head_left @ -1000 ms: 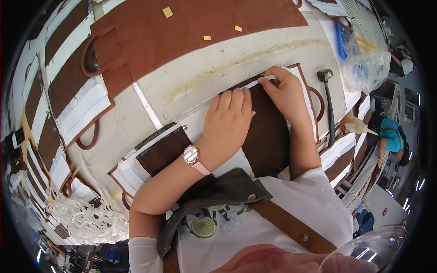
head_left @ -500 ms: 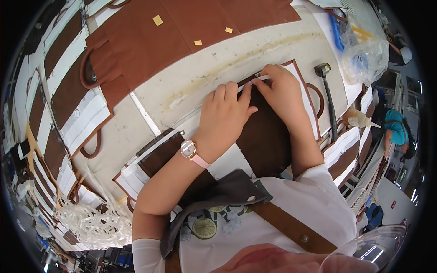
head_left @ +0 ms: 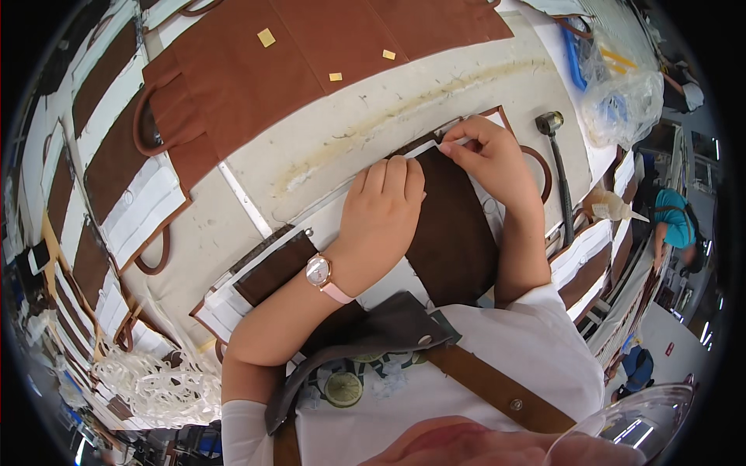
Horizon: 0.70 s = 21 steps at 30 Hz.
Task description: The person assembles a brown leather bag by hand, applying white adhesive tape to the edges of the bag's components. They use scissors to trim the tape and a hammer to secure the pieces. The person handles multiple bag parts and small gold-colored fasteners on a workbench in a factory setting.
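A bag piece lies on the table in front of me, with a dark brown panel (head_left: 451, 241), white backing and a brown handle (head_left: 545, 172) on its right side. Along its far edge runs a narrow white strip (head_left: 423, 147). My right hand (head_left: 493, 159) pinches this strip between thumb and forefinger at the far right of the panel. My left hand (head_left: 382, 206) rests on the piece to the left, fingers together and curled down at the far edge; their tips are hidden. A watch with a pink band (head_left: 320, 272) is on my left wrist.
Beyond lies a large reddish-brown leather piece (head_left: 241, 74) with small yellow tags. To the right are a black-handled hammer (head_left: 556, 147), a nozzle bottle (head_left: 610, 206) and a clear plastic bag (head_left: 625, 109). White strip scraps (head_left: 155, 384) heap at lower left. A person in teal (head_left: 674, 217) is at far right.
My left hand has drawn slightly nearer and its fingers have curled in, with the thumb now tucked away. My right hand has shifted a little nearer and right, parting from the left.
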Each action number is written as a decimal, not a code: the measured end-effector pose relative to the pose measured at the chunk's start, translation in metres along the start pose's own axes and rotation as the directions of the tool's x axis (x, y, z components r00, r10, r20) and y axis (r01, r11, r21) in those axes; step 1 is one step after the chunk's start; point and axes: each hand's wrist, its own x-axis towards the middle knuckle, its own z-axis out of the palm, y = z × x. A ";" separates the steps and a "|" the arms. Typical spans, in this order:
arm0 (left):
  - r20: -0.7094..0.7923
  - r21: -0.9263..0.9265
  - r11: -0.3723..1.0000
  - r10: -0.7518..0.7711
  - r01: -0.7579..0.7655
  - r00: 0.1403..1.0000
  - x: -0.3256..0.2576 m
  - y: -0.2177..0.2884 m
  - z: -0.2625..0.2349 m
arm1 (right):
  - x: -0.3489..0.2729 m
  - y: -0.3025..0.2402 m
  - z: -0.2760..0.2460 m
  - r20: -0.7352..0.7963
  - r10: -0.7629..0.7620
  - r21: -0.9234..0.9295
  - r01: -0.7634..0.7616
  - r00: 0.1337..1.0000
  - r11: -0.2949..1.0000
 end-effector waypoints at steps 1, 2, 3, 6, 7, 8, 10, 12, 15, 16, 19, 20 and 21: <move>0.008 -0.014 1.000 -0.005 0.005 1.000 -0.001 0.001 -0.001 | -0.001 0.000 0.001 0.047 -0.038 0.056 0.035 0.998 0.998; 0.011 0.002 1.000 -0.008 0.008 1.000 -0.001 0.002 -0.001 | -0.001 -0.001 0.000 0.093 -0.079 0.113 0.069 0.993 0.991; 0.013 0.019 1.000 -0.011 0.011 1.000 -0.001 0.003 -0.001 | -0.001 -0.002 -0.003 0.181 -0.131 0.200 0.094 0.975 0.975; 0.009 0.055 0.998 -0.001 0.001 1.000 -0.001 0.003 -0.001 | 0.000 -0.002 -0.017 0.314 -0.211 0.370 0.085 0.926 0.925; 0.006 0.066 0.998 0.005 -0.005 1.000 -0.001 0.003 -0.001 | 0.002 0.002 -0.014 0.218 -0.125 0.293 0.057 0.968 0.954; 0.013 0.066 0.998 0.009 -0.010 1.000 -0.001 0.002 -0.001 | 0.003 0.009 -0.009 0.109 -0.042 0.217 0.018 0.993 0.976; 0.027 0.065 0.998 0.018 -0.020 0.999 -0.001 0.001 0.000 | 0.006 0.017 -0.006 -0.071 0.060 0.068 -0.056 0.996 0.996; 0.024 0.066 0.998 0.015 -0.017 1.000 0.000 0.001 -0.001 | 0.009 0.020 -0.004 -0.106 0.041 -0.018 -0.043 0.994 0.999; 0.032 0.085 0.996 0.017 -0.020 0.999 0.002 0.000 -0.003 | 0.011 0.011 -0.002 -0.105 0.084 -0.107 -0.095 0.991 0.990; 0.037 0.094 0.995 0.019 -0.022 0.999 0.002 -0.001 -0.003 | 0.011 0.008 -0.002 -0.097 0.111 -0.131 -0.123 0.989 0.984; 0.024 0.045 0.999 0.012 -0.013 1.000 0.004 -0.005 -0.002 | 0.012 0.019 -0.001 -0.147 -0.023 -0.105 0.007 0.989 0.994; 0.029 0.038 0.999 0.012 -0.013 1.000 0.004 -0.006 -0.003 | 0.012 0.018 -0.002 -0.134 0.001 -0.088 -0.013 0.991 0.996; 0.034 0.031 0.999 0.011 -0.012 0.999 0.004 -0.006 -0.003 | 0.012 0.016 -0.004 -0.120 0.025 -0.072 -0.034 0.992 0.997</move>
